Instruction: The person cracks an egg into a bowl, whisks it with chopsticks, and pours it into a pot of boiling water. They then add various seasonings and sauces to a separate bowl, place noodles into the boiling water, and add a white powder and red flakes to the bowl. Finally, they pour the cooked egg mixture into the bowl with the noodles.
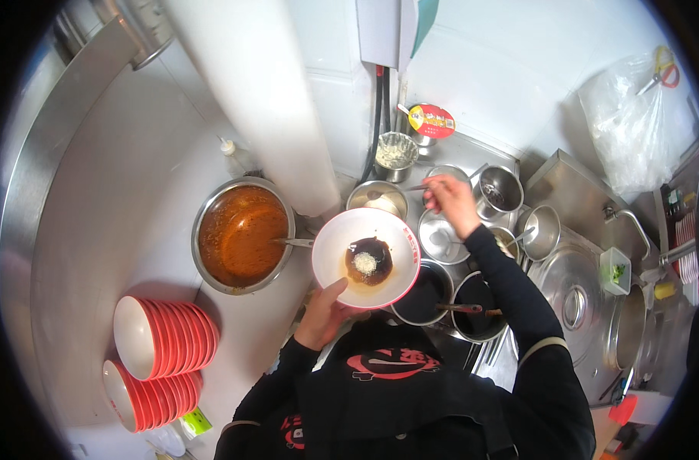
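My left hand [321,316] holds a white bowl with a red rim [332,253] by its near left edge, thumb over the rim. Dark brown sauce [382,253] lies in the bowl, with a small heap of pale granules [365,264] on it. My right hand [450,201] grips the handle of a metal spoon [417,187]; the spoon reaches left over a steel bowl of white seasoning [392,202]. Just below are a steel bowl of whitish content [441,238] and two pots of dark liquid [421,293], [476,316] with ladles.
A steel basin of orange-brown sauce [243,236] with a ladle sits left. Two stacks of red bowls [182,339], [165,399] lie at lower left. A white column [269,103] rises behind. At right are steel pots [500,191], a large lid [573,307] and a faucet [634,221].
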